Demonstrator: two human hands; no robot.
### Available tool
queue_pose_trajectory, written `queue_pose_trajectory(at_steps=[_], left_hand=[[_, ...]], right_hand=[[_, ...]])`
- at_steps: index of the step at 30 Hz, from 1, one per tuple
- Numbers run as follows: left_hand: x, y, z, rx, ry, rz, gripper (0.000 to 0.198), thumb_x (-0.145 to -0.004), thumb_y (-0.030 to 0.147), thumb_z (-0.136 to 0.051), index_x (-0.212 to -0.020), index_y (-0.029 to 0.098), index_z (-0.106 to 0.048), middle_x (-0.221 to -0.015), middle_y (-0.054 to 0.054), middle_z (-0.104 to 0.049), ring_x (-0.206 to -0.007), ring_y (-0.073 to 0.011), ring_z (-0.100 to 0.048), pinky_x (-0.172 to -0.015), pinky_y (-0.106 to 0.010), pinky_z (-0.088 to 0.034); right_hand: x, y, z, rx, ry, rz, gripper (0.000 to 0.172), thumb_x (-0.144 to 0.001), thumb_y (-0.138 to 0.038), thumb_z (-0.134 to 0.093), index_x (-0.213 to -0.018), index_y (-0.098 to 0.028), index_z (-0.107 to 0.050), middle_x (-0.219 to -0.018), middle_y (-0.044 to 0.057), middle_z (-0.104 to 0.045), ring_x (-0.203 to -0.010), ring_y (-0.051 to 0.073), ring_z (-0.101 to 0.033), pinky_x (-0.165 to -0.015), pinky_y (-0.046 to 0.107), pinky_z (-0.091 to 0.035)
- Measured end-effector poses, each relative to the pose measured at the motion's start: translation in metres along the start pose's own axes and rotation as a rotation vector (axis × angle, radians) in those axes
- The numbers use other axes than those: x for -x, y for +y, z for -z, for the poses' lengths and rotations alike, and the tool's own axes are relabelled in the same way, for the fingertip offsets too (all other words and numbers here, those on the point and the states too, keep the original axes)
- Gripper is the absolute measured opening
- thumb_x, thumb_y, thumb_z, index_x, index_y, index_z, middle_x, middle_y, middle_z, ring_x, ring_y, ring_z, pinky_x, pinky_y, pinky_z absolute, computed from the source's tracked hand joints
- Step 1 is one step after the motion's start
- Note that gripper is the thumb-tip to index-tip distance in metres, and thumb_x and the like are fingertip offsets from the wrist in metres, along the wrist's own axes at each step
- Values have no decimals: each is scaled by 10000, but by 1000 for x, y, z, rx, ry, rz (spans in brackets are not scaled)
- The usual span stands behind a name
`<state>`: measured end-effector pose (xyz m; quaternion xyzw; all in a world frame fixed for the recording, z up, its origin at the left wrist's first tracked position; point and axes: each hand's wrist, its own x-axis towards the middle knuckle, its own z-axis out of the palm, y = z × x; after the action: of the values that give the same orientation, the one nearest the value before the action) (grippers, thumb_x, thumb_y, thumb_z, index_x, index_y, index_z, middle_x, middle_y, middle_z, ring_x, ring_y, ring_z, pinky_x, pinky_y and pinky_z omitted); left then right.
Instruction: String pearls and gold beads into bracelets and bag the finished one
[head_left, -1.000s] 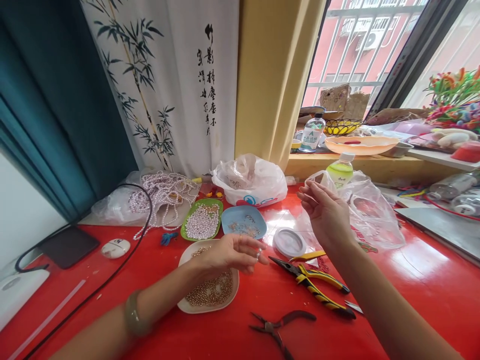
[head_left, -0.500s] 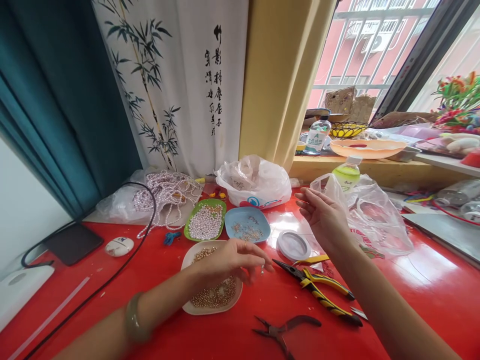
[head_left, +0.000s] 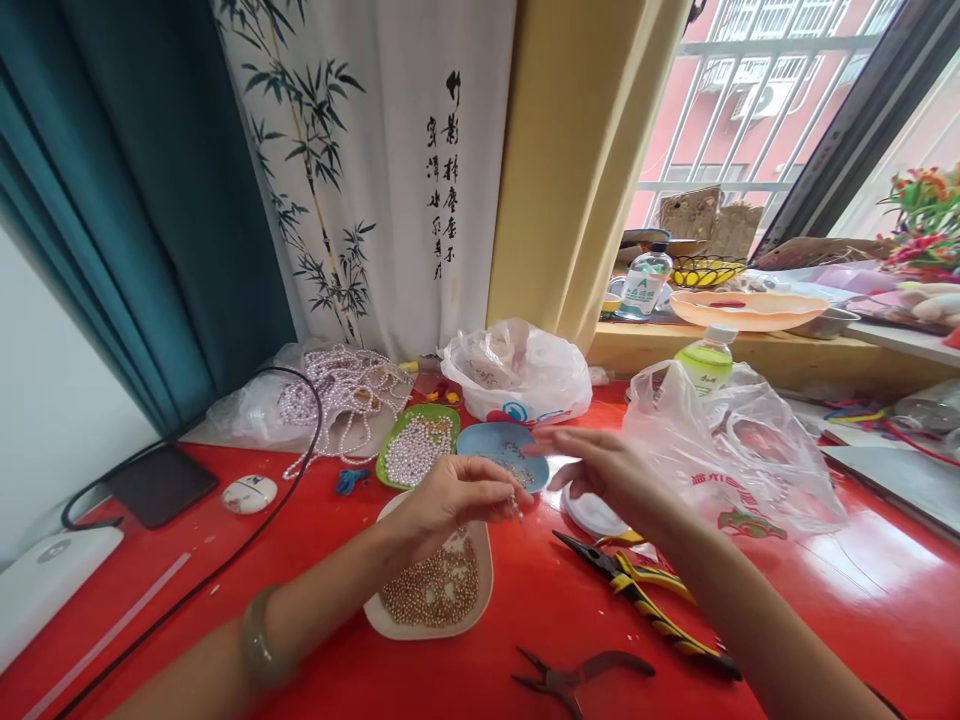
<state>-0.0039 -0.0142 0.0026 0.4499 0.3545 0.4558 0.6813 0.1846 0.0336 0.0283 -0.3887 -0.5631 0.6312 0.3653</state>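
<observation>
My left hand (head_left: 465, 495) is closed in a pinch above the cream tray of gold beads (head_left: 431, 590). From its fingertips hangs a small cluster of beads (head_left: 516, 508), too small to make out fully. To the right, my right hand (head_left: 607, 470) is smeared by motion, its fingers stretched toward the left and apart from the thumb, over the edge of the blue tray (head_left: 466, 455) of small metal bits. I see nothing in it. Beside the blue tray lies a green tray (head_left: 385, 465) of pale pearl beads.
Yellow-black long-nose pliers (head_left: 645, 600) and small dark pliers (head_left: 559, 682) lie in front on the red table. A round white lid (head_left: 592, 515) sits under my right hand. Plastic bags (head_left: 517, 375), strands of pearls (head_left: 337, 390) and a black cable (head_left: 247, 550) surround the work area.
My right hand has come down and left, close to my left hand, and its fingers have spread. The left hand has risen slightly, still pinching the small beads. The view has shifted a little.
</observation>
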Motion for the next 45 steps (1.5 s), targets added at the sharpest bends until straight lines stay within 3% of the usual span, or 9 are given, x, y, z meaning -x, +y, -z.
queue_pose_trajectory(at_steps=[3, 6, 15, 21, 26, 34, 39, 45], left_hand=[[1, 9, 5, 54, 86, -65, 119, -620, 189, -697, -696, 105, -661, -711, -43, -675, -562, -71, -566, -597, -189, -455], [1, 14, 7, 83, 128, -82, 122, -600, 175, -709, -679, 112, -641, -723, -40, -677, -596, -87, -590, -594, -191, -459], [0, 13, 12, -158, 147, -174, 77, -647, 160, -646, -706, 117, -623, -756, -49, -669, -625, -101, -583, -601, -216, -450], [2, 17, 14, -265, 111, -219, 92, -657, 136, -595, -731, 131, -541, -846, -63, -648, -666, -117, -584, -619, -251, -456], [5, 23, 13, -532, 18, -236, 181, -630, 163, -640, -801, 143, -584, -813, -41, -628, -686, -124, -561, -621, -244, -442], [12, 21, 11, -812, 50, -316, 75, -681, 183, -593, -739, 158, -634, -756, -33, -626, -693, -143, -562, -615, -251, -444], [15, 24, 9, -878, 28, -355, 66, -684, 179, -584, -728, 155, -627, -781, -41, -624, -700, -142, -566, -616, -245, -450], [10, 19, 18, -760, 32, -249, 82, -697, 201, -569, -745, 142, -602, -697, -21, -589, -596, -112, -532, -532, -220, -426]], right_hand=[[7, 1, -17, 84, -256, -105, 212, -789, -254, -541, -961, -154, -614, -900, 76, -677, -549, 95, -645, -437, 153, -458], [12, 2, -30, 84, -383, -109, 203, -798, -263, -532, -953, -163, -614, -934, 74, -662, -666, 113, -658, -485, 151, -460], [8, 13, -33, 72, -320, -70, 200, -770, -319, -567, -740, -129, -619, -693, 29, -646, -606, 83, -617, -539, 173, -453], [5, 14, -33, 156, -324, -65, 257, -746, -381, -578, -755, -129, -627, -704, 36, -654, -519, 64, -569, -482, 177, -428], [6, 14, -35, 213, -345, -23, 239, -765, -365, -561, -707, -145, -637, -677, 19, -650, -496, 56, -549, -481, 176, -431], [8, 15, -36, 250, -393, -28, 240, -784, -331, -543, -654, -143, -618, -621, 8, -647, -432, 48, -549, -431, 159, -422], [8, 16, -38, 244, -394, -37, 211, -788, -284, -531, -650, -141, -602, -593, -2, -633, -404, 44, -538, -415, 155, -420], [10, 12, -39, 229, -388, -21, 278, -790, -322, -537, -582, -144, -582, -504, -25, -579, -399, 44, -516, -422, 157, -398]])
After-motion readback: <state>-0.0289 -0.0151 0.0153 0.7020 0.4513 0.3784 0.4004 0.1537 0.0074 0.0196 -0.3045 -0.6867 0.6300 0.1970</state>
